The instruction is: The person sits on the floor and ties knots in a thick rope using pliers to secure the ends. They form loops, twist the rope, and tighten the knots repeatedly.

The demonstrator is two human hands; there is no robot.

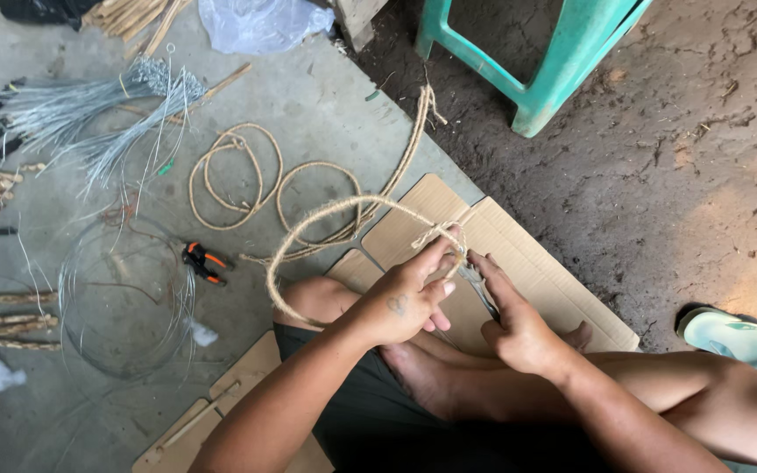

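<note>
Cardboard lies flattened under your crossed legs, keeping you off the dirt. Just beyond your hands arcs the jute-wrapped hoop — your left hand pinches its rim where the loose twine end frays, probably to keep the wrap tight. Your right hand is curled shut round a slim metal tool, tip aimed at that spot. Pliers lie well left of your left hand.

Left hand pinches twine-wrapped hoop; right hand holds pliers
</note>
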